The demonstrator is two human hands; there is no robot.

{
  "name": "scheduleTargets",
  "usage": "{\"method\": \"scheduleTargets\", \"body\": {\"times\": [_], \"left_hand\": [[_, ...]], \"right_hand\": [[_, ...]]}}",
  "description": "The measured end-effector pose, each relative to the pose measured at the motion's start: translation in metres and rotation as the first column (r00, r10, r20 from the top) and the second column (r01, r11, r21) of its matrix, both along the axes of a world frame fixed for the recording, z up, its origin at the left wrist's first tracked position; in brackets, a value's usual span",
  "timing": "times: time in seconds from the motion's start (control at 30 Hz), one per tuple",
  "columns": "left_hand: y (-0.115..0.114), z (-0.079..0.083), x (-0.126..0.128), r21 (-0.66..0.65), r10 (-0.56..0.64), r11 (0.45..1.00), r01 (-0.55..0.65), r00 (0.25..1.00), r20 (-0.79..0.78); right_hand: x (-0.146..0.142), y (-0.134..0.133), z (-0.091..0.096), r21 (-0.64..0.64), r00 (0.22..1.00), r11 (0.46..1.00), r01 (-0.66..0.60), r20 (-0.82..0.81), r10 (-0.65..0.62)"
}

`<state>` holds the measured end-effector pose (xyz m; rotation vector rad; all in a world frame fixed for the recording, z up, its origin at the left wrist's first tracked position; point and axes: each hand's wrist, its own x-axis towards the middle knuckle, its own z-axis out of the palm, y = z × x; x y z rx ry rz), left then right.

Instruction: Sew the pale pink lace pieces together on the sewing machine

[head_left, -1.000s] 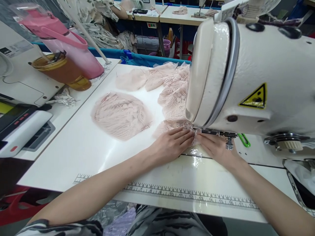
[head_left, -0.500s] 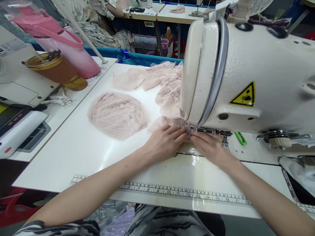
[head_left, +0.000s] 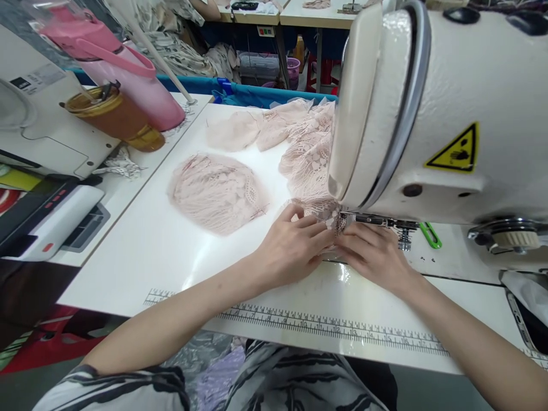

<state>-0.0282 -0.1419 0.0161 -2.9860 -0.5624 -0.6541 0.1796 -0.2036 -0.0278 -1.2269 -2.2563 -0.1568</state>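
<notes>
Pale pink lace fabric (head_left: 309, 162) runs in gathered folds up to the needle area of a white sewing machine (head_left: 445, 108). My left hand (head_left: 295, 245) is on the fabric just left of the presser foot, its fingers bent and closed on the lace, the index knuckle raised. Close by, my right hand (head_left: 374, 251) has its fingers together at the fabric edge, in front of and partly under the metal attachment (head_left: 381, 220). The fingertips of both hands nearly meet. The needle itself and the exact grip are hidden.
A separate lace piece (head_left: 218, 194) lies left of my hands. Along the left stand a pink bottle (head_left: 128, 74), an amber cup (head_left: 115, 120) and a white-and-black device (head_left: 68, 220). A green thread snipper (head_left: 430, 234) and a phone (head_left: 531, 319) are on the right. A printed ruler (head_left: 299, 322) edges the table.
The whole view has shifted, so the machine and table appear farther right. My left fingers have bent more, with the index knuckle rising. Both hands stay at the lace by the presser foot.
</notes>
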Motion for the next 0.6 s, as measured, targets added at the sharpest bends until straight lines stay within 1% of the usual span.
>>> {"method": "scheduleTargets", "body": {"times": [0.07, 0.13, 0.2, 0.3, 0.37, 0.43, 0.47, 0.5, 0.53, 0.6], "left_hand": [[0.000, 0.005, -0.001, -0.028, -0.010, 1.000, 0.009, 1.000, -0.003], [0.000, 0.010, -0.003, -0.058, -0.007, 0.998, 0.007, 1.000, 0.001], [0.000, 0.012, -0.005, -0.059, 0.037, 0.998, -0.037, 0.999, 0.003], [0.000, 0.011, -0.005, -0.047, 0.134, 0.990, -0.133, 0.991, 0.018], [-0.002, 0.009, -0.004, -0.127, 0.150, 0.982, -0.143, 0.988, 0.046], [-0.003, 0.007, -0.003, -0.234, 0.112, 0.967, -0.095, 0.992, 0.057], [-0.004, 0.006, -0.002, -0.265, 0.087, 0.961, -0.073, 0.995, 0.041], [-0.004, 0.005, -0.002, -0.267, 0.061, 0.962, -0.055, 0.998, 0.015], [-0.003, 0.004, -0.002, -0.238, 0.036, 0.970, -0.039, 0.999, -0.019], [-0.002, 0.000, -0.002, -0.116, -0.001, 0.993, -0.007, 0.998, -0.071]], "right_hand": [[-0.002, -0.002, 0.004, 0.041, 0.999, 0.999, -0.032, 0.002, 0.032], [-0.004, -0.003, 0.006, 0.053, 0.999, 0.997, -0.050, -0.012, 0.050], [-0.004, -0.004, 0.007, 0.048, 0.999, 0.998, -0.046, -0.019, 0.047], [-0.003, -0.004, 0.006, 0.037, 1.000, 0.999, -0.028, -0.003, 0.028], [-0.003, -0.005, 0.006, 0.030, 1.000, 0.999, -0.024, 0.004, 0.023], [-0.003, -0.005, 0.006, 0.028, 1.000, 0.999, -0.028, -0.004, 0.028], [-0.002, -0.006, 0.007, 0.037, 0.999, 0.999, -0.035, -0.012, 0.035], [-0.002, -0.006, 0.007, 0.049, 0.999, 0.998, -0.045, -0.018, 0.046], [-0.001, -0.007, 0.007, 0.060, 0.998, 0.996, -0.059, -0.019, 0.060], [0.000, -0.008, 0.007, 0.071, 0.997, 0.994, -0.081, -0.016, 0.082]]}}
